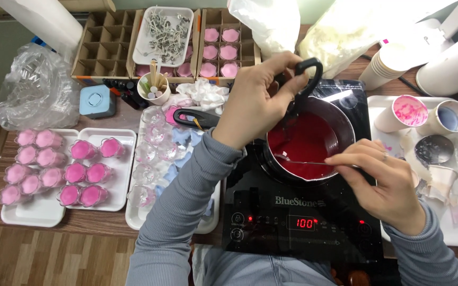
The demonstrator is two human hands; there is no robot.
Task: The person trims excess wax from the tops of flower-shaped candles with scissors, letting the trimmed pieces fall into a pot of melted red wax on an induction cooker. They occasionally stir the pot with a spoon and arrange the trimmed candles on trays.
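Observation:
A small metal pot of red liquid wax stands on a black induction cooker. My left hand holds a black-handled pair of scissors over the pot, blades pointing down toward the wax. My right hand pinches a thin metal spoon whose tip lies in the red wax at the pot's near side.
White trays at the left carry several pink filled candle cups and clear empty cups. A black pot handle lies left of the cooker. Cardboard dividers, a wick tray, paper cups and plastic bags surround the work area.

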